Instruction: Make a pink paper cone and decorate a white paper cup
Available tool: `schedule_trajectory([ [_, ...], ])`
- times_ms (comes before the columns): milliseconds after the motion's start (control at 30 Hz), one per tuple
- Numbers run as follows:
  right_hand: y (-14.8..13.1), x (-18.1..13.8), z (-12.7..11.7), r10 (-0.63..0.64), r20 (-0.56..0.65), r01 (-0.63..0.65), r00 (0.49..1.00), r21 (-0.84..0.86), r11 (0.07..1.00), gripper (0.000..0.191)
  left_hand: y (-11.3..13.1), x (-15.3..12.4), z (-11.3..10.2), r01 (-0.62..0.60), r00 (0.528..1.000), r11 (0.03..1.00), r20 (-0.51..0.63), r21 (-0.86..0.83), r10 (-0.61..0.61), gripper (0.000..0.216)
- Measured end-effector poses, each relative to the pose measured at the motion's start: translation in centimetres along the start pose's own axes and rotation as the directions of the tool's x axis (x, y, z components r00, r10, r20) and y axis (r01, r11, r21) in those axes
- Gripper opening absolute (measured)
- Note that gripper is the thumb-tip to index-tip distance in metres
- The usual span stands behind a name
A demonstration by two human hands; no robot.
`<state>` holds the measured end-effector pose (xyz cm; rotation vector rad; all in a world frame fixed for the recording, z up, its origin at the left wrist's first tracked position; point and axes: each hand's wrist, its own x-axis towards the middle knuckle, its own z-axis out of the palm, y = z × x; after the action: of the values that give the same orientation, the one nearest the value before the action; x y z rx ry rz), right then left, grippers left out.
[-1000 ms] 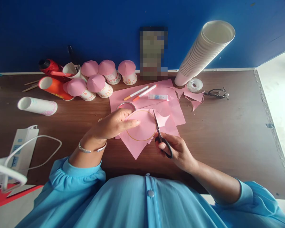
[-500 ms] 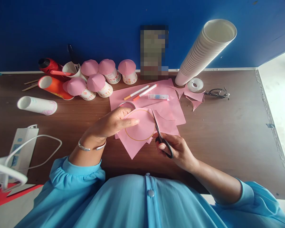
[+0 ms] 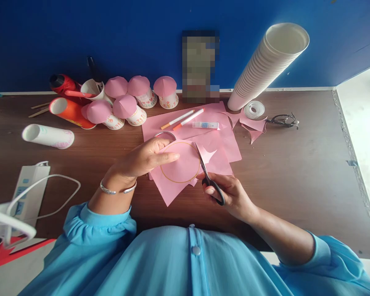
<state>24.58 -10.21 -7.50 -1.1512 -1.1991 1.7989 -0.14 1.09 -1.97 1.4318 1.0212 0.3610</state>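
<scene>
My left hand [image 3: 152,158] pinches a piece of pink paper [image 3: 175,172] marked with a yellow-brown circle, thumb on top and the other fingers mostly underneath. Black-handled scissors [image 3: 213,190] are in my right hand [image 3: 231,195], their blades nearly together along the circle's right side. A pointed pink offcut [image 3: 207,155] lies just right of the blades. Beneath are larger pink sheets [image 3: 232,146]. On these rest two markers [image 3: 188,119] and a small white tube [image 3: 205,125]. A silver ring-shaped object [image 3: 165,135] shows behind my left hand.
Several white cups with pink cone tops [image 3: 165,91] stand at the back left. A tall stack of paper cups [image 3: 267,68] leans by the wall, near a tape roll [image 3: 254,109] and eyeglasses [image 3: 283,120]. A power strip [image 3: 27,193] with a white cable lies at left.
The scissor blades have closed further, and a corner offcut has come away from the pink paper. My left hand and the paper have shifted slightly left.
</scene>
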Motion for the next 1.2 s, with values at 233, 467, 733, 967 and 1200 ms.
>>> schedule_trajectory([
  [233, -0.30, 0.08, 0.08, 0.017, 0.008, -0.017, 1.000, -0.021, 1.000, 0.048, 0.24, -0.35, 0.22, 0.021, 1.000, 0.998, -0.013, -0.053, -0.022, 0.025],
  [467, -0.40, 0.14, 0.05, -0.003, 0.000, 0.003, 1.000, -0.032, 0.999, 0.048, 0.22, -0.14, 0.18, -0.022, 0.999, 0.994, 0.032, -0.107, 0.026, 0.023],
  [733, 0.00, -0.02, -0.05, 0.015, 0.005, -0.015, 1.000, -0.034, 0.999, 0.044, -0.05, 0.20, -0.20, -0.027, 1.000, 0.998, 0.013, -0.063, 0.028, 0.035],
  [967, 0.16, -0.03, -0.13, 0.005, 0.004, -0.005, 1.000, -0.023, 1.000, 0.043, 0.17, 0.02, -0.05, -0.036, 0.997, 0.999, -0.063, -0.028, 0.035, 0.032],
  [1200, 0.09, -0.05, -0.04, 0.002, -0.002, -0.002, 1.000, -0.017, 1.000, 0.041, 0.32, -0.03, -0.24, -0.022, 0.998, 0.999, -0.066, -0.025, 0.020, 0.035],
])
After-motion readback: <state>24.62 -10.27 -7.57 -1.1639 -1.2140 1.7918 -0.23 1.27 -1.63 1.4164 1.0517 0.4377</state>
